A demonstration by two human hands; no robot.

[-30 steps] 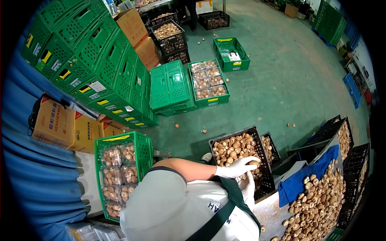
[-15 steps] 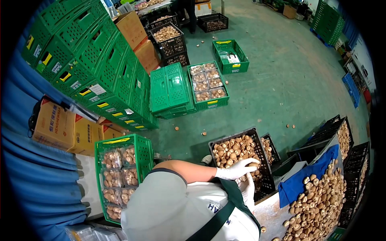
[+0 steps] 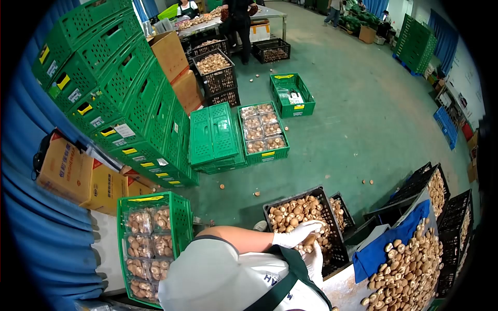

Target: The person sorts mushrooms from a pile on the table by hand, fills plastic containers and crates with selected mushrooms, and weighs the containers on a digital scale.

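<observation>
Both of my hands wear white gloves and are close together above a black crate point(image 3: 336, 228) heaped with brown shiitake mushrooms point(image 3: 298, 212). My left hand point(image 3: 299, 235) reaches in from the left, its fingers curved over a mushroom point(image 3: 310, 240). Just below it, my right hand point(image 3: 314, 263) has its fingers bent around mushrooms at the crate's near side. The palms are partly hidden, so how many mushrooms each hand holds is unclear. To the right, more loose mushrooms point(image 3: 407, 269) lie piled on the table beside a blue cloth point(image 3: 381, 250).
At left stands a green crate point(image 3: 122, 243) of packed mushroom trays, below tall stacked green crates point(image 3: 119, 78). Ahead on the floor are another filled green crate point(image 3: 272, 155) and one with papers point(image 3: 295, 111). Black crates point(image 3: 459, 228) line the right side. A person point(image 3: 238, 31) stands at a far table.
My view has tilted up, so the scene sits lower and people at the back show more. My left hand has drawn back from the crate's right side, closer over the right hand.
</observation>
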